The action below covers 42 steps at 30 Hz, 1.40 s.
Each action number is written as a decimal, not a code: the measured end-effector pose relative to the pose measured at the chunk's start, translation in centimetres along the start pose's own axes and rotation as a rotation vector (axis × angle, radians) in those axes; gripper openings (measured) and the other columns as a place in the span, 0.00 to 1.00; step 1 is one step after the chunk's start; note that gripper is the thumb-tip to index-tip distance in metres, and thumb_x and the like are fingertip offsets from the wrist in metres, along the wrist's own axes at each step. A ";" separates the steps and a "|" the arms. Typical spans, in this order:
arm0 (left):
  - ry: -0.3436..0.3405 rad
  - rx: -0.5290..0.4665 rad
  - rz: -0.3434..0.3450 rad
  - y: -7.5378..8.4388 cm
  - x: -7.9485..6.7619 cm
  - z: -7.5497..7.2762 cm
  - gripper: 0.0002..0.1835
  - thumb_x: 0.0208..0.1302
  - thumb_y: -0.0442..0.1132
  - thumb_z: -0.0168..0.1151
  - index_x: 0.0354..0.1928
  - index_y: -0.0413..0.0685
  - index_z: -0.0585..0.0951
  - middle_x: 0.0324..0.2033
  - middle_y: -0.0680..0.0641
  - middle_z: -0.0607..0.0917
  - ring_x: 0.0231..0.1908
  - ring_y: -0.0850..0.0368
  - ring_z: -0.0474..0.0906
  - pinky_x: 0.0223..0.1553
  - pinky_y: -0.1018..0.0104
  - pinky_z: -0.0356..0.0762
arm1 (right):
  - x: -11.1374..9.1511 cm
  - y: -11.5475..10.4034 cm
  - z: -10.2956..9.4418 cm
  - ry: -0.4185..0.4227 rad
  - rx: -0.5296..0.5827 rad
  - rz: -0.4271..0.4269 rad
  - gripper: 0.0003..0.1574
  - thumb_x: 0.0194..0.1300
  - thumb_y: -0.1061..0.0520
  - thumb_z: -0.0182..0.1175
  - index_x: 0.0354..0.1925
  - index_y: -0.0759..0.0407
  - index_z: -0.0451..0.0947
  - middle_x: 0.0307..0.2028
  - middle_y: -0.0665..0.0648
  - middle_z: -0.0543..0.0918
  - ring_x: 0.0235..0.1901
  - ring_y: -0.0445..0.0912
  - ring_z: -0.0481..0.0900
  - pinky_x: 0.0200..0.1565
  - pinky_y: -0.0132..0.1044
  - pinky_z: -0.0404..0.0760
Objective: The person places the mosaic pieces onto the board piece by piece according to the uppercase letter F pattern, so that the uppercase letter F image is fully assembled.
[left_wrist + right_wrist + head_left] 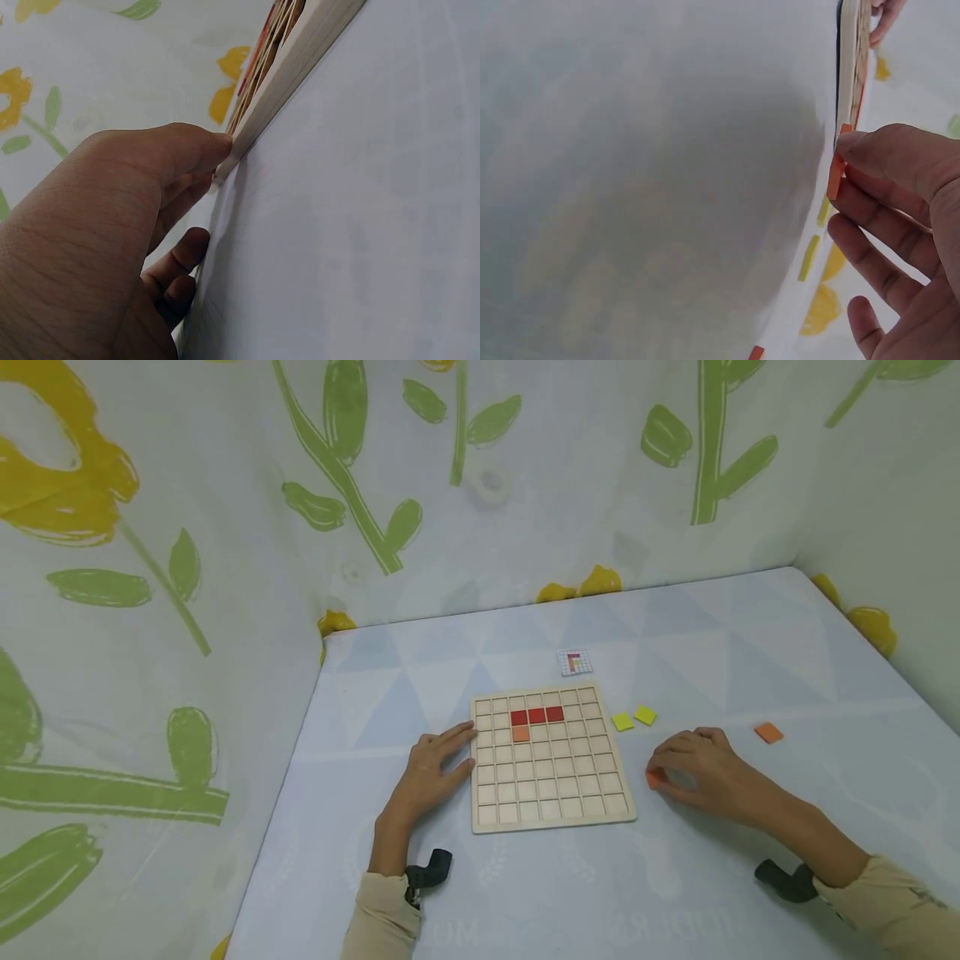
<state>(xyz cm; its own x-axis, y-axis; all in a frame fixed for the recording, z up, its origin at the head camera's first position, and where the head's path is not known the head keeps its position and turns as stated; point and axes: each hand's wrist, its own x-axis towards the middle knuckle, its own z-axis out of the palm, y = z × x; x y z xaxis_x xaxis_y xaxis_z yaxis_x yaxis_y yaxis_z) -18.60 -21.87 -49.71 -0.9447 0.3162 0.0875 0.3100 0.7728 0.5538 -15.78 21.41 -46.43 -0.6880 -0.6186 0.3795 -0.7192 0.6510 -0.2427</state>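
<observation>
A light wooden grid board lies on the table, three red tiles in a row in its upper cells and one orange tile under the leftmost. My left hand rests at the board's left edge, fingers fairly straight; in the left wrist view the thumb touches the wooden rim. Just right of the board, my right hand pinches another orange tile between thumb and fingers. That tile is held on edge in the right wrist view.
Two yellow tiles lie right of the board, and a loose orange tile farther right. Behind the board is a small pattern card with a coloured grid. A flower-printed cloth wall rises along the table's back edge.
</observation>
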 end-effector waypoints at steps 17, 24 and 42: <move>0.007 0.008 0.020 0.1 0.0 0.0 0.27 0.71 0.52 0.58 0.71 0.62 0.72 0.71 0.64 0.67 0.57 0.50 0.68 0.55 0.48 0.64 | 3.4 -0.8 0.5 0.001 -0.007 0.008 0.17 0.47 0.62 0.79 0.34 0.47 0.85 0.38 0.46 0.85 0.43 0.47 0.80 0.51 0.57 0.66; 0.018 0.005 0.018 0.0 0.0 0.2 0.27 0.71 0.51 0.58 0.71 0.61 0.73 0.71 0.63 0.68 0.56 0.51 0.68 0.54 0.48 0.64 | 4.9 -1.2 1.0 -0.003 0.019 0.000 0.15 0.49 0.60 0.78 0.35 0.48 0.86 0.39 0.47 0.85 0.44 0.47 0.80 0.52 0.58 0.65; 0.022 0.013 0.023 0.0 0.0 0.2 0.27 0.71 0.51 0.58 0.71 0.60 0.73 0.71 0.62 0.68 0.55 0.52 0.69 0.55 0.49 0.65 | 8.4 -2.5 1.9 -0.070 0.078 0.013 0.14 0.51 0.59 0.77 0.38 0.50 0.87 0.41 0.48 0.85 0.47 0.48 0.80 0.55 0.56 0.64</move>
<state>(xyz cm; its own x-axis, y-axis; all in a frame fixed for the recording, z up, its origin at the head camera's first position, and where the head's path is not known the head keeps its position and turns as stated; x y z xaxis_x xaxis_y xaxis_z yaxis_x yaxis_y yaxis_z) -18.55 -21.78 -49.85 -0.9393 0.3221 0.1179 0.3328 0.7724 0.5409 -19.91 13.77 -44.33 -0.7004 -0.6412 0.3136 -0.7137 0.6245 -0.3172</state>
